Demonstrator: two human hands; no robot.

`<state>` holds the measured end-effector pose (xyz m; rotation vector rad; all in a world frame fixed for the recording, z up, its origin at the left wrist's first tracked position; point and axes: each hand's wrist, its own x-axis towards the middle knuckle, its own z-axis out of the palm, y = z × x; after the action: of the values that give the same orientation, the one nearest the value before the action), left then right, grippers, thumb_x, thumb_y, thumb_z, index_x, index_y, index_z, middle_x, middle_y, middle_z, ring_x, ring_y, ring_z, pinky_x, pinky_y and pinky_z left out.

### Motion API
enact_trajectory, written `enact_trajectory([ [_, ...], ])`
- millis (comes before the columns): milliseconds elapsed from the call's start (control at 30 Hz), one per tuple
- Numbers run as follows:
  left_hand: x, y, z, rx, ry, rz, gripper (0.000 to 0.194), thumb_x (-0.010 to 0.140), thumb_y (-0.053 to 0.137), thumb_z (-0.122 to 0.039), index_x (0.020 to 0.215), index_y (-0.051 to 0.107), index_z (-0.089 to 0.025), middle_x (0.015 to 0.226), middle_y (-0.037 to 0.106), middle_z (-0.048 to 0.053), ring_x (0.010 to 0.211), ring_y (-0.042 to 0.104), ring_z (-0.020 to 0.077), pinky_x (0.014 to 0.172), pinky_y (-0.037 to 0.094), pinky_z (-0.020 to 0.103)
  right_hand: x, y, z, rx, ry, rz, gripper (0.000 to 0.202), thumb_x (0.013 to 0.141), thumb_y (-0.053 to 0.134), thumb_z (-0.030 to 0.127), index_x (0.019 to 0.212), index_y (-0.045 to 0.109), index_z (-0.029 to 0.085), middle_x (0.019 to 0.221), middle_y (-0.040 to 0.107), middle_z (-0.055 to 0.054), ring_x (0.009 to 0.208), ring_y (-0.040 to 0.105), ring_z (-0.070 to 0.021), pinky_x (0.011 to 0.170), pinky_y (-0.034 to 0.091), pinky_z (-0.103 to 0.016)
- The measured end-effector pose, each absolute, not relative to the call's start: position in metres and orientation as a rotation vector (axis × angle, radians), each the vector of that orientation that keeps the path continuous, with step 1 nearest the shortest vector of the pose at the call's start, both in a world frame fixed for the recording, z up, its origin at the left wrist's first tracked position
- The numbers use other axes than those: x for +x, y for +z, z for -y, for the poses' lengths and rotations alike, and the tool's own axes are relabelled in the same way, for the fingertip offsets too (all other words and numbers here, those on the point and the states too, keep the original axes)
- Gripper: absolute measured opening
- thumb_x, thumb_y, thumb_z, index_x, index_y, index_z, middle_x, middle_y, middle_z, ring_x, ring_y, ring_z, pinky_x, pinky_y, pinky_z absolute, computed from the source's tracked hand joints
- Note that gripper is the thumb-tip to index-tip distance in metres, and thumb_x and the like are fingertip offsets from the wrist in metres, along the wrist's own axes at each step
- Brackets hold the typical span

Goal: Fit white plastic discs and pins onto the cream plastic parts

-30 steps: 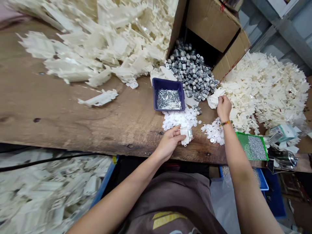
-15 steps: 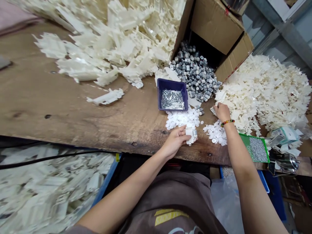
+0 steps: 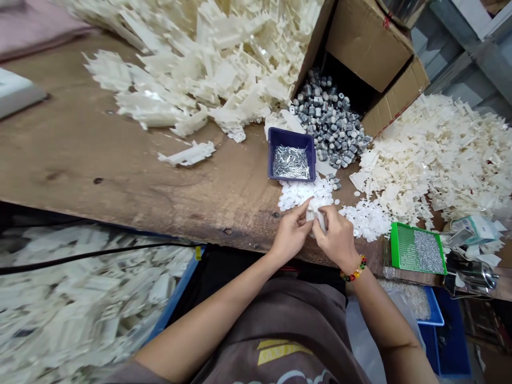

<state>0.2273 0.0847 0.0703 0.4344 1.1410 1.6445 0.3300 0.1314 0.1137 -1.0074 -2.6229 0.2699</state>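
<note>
My left hand (image 3: pixel 292 232) and my right hand (image 3: pixel 338 234) meet over the front of the wooden table, fingers closed on a small white plastic part (image 3: pixel 316 209). In the earlier view a small grey motor sat in this part; my fingers now cover most of it. White plastic discs (image 3: pixel 300 194) lie just behind my hands. A purple bin (image 3: pixel 272 176) of thin metal pins stands beyond the discs. Small white pieces (image 3: pixel 368 218) are heaped to the right of my right hand, which wears a beaded bracelet at the wrist.
A tipped cardboard box (image 3: pixel 368 48) spills grey motors (image 3: pixel 332 122). Long white plastic parts (image 3: pixel 192 69) cover the back left, and a pile of white pieces (image 3: pixel 448 154) the right. A green tray (image 3: pixel 396 248) of tiny metal bits sits at the front edge. White parts (image 3: pixel 80 304) fill a container below.
My right hand has come from the white pile on the right to join my left hand at the plastic part. The view has shifted slightly.
</note>
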Motion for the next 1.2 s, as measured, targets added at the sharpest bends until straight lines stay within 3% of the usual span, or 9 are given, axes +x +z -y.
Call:
enact_trajectory([
  [233,0.226,0.066,-0.076,0.572,1.622,-1.231,0.054,0.069,0.063,-0.018,0.123,0.058,-0.016,0.092,0.071,0.002,0.096,0.063,0.0206,0.089,0.048,0.031,0.327,0.106,-0.131,-0.985,0.386,2.464,0.016,0.084,0.047,0.025,0.097,0.056,0.023,0.082,0.064,-0.006,0.072,0.061,-0.0193,0.065,0.048,-0.032],
  [433,0.223,0.071,-0.078,0.479,1.627,-1.087,0.049,0.064,0.067,-0.018,0.112,0.063,-0.014,0.098,0.071,0.006,0.092,0.065,0.0220,0.089,0.048,0.034,0.328,0.102,-0.124,-1.009,0.472,2.372,0.015,0.083,0.050,0.025,0.097,0.057,0.024,0.080,0.063,-0.004,0.071,0.061,-0.0181,0.064,0.049,-0.032],
  [633,0.219,0.072,-0.071,0.576,1.608,-1.159,0.048,0.069,0.064,-0.019,0.117,0.061,-0.016,0.104,0.069,0.005,0.105,0.060,0.0235,0.096,0.043,0.035,0.327,0.101,-0.119,-0.943,0.504,2.352,0.015,0.083,0.051,0.025,0.097,0.058,0.023,0.081,0.062,-0.005,0.071,0.059,-0.0178,0.063,0.048,-0.032],
  [767,0.212,0.075,-0.064,0.694,1.550,-1.135,0.052,0.071,0.065,-0.023,0.122,0.056,-0.018,0.115,0.064,0.006,0.116,0.053,0.0229,0.099,0.040,0.030,0.330,0.106,-0.118,-0.933,0.728,2.287,0.016,0.087,0.050,0.031,0.097,0.058,0.023,0.083,0.058,-0.004,0.076,0.057,-0.0170,0.067,0.047,-0.031],
  [933,0.207,0.080,-0.059,0.831,1.401,-1.140,0.057,0.073,0.063,-0.027,0.125,0.046,-0.012,0.114,0.061,0.010,0.103,0.057,0.0223,0.088,0.046,0.033,0.338,0.111,-0.132,-1.117,1.063,2.188,0.021,0.089,0.047,0.039,0.098,0.052,0.021,0.083,0.053,-0.001,0.074,0.052,-0.0137,0.067,0.042,-0.027],
  [1067,0.200,0.083,-0.054,0.963,1.356,-1.094,0.053,0.074,0.063,-0.026,0.124,0.047,-0.015,0.121,0.058,0.010,0.110,0.054,0.0214,0.095,0.041,0.034,0.342,0.115,-0.142,-1.019,1.234,2.385,0.026,0.092,0.040,0.043,0.087,0.052,0.020,0.075,0.050,0.001,0.070,0.047,-0.0127,0.066,0.037,-0.026],
  [1200,0.200,0.085,-0.049,0.929,1.314,-1.102,0.057,0.072,0.065,-0.026,0.125,0.048,-0.013,0.117,0.061,0.009,0.103,0.057,0.0217,0.091,0.044,0.034,0.342,0.112,-0.137,-0.958,1.201,2.332,0.027,0.091,0.041,0.042,0.077,0.047,0.020,0.068,0.046,0.003,0.065,0.043,-0.0115,0.061,0.032,-0.025],
])
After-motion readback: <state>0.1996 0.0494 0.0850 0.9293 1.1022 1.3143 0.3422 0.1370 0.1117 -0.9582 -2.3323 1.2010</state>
